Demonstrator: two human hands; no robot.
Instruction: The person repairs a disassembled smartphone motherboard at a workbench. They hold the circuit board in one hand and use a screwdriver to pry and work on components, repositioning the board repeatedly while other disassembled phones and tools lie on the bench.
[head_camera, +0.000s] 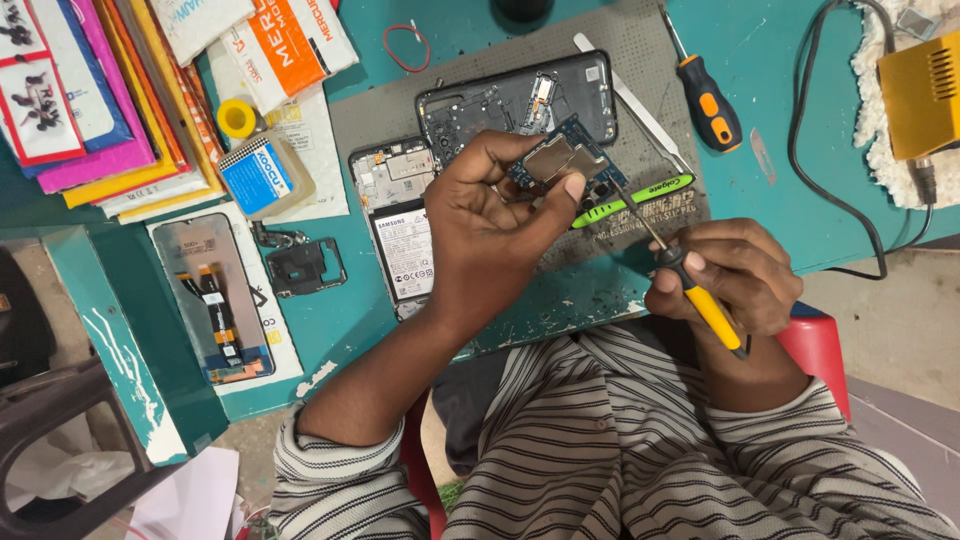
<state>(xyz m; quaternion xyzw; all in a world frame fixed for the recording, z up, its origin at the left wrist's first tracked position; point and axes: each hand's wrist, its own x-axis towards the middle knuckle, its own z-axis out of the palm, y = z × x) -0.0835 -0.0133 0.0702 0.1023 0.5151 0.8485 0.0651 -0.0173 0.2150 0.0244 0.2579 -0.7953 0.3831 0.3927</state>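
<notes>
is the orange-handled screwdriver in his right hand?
No: the right hand holds a yellow-handled tool, while the orange-handled screwdriver lies untouched on the table.

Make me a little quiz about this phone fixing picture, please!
1. Which hand holds the blue circuit board?
2. True or false: the right hand grips a yellow-handled tool.
3. What lies on the grey mat above the board: A) a black phone frame, B) a banana, C) a cup?

Key: 1. the left hand. 2. True. 3. A.
</notes>
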